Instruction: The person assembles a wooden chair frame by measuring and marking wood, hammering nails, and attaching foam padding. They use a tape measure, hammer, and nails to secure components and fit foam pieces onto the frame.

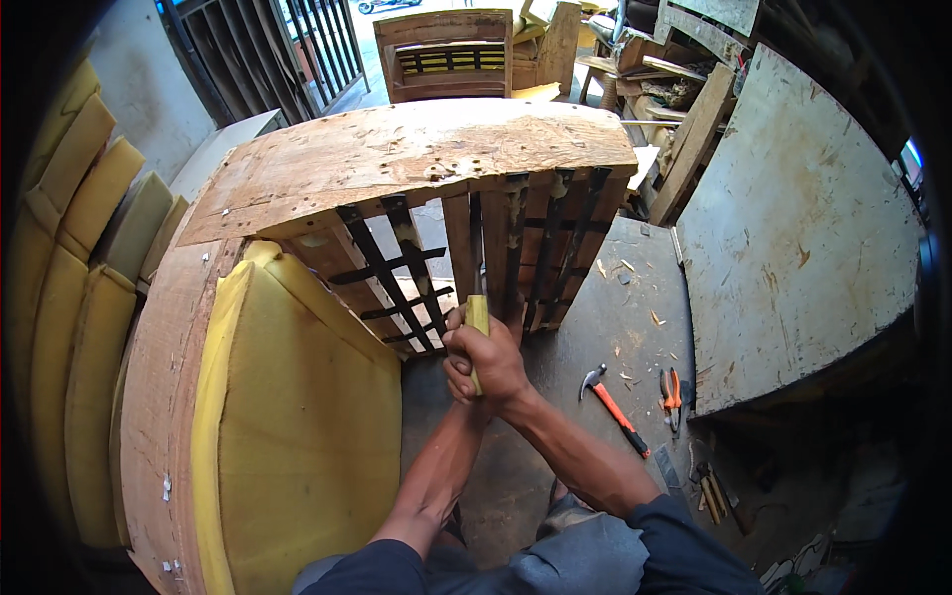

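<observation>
Both my hands are together in the middle of the view, closed around the yellow handle (478,315) of a tool. Its thin metal shaft points away from me toward the slats; its tip cannot be made out. My right hand (499,365) wraps the handle from the right, thumb on top. Largely hidden by it, my left hand (463,387) is pressed against the same handle. Just beyond stands a wooden sofa frame (416,144), with black webbing straps (406,233) crossing its slatted inner side. Yellow foam padding (302,426) covers the part at my left.
On the floor to the right lie a claw hammer (617,415), orange-handled pliers (672,397), another hand tool (710,493) and wood chips. A large worn panel (798,238) leans at right. Foam cushions (94,327) are stacked at left; scrap wood (689,129) piles up behind.
</observation>
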